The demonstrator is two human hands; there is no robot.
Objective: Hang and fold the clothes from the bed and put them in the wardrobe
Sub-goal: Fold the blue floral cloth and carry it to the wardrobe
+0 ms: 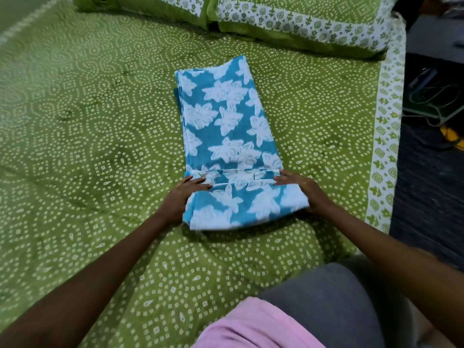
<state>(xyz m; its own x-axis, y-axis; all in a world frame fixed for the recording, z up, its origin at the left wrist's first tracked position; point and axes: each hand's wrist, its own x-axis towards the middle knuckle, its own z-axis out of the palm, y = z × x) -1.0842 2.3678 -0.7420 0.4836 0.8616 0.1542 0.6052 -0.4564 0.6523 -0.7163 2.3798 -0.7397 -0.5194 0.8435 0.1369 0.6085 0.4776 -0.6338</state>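
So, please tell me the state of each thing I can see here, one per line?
Blue cotton garment with white flower print: folded narrow, near end turned over, flat on bed.
Left hand: fingers straight, pressing fold.
Right hand: fingers straight, pressing fold.
Green dotted bedsheet: spread flat.
Green-white pillows: lying at bedhead.

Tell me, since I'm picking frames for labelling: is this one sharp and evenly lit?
Head view: the blue floral garment and both hands, left hand and right hand, are fairly sharp; the bedspread smears toward the left edge; wide-angle bending curves the bed's border; the floor at right is dim.
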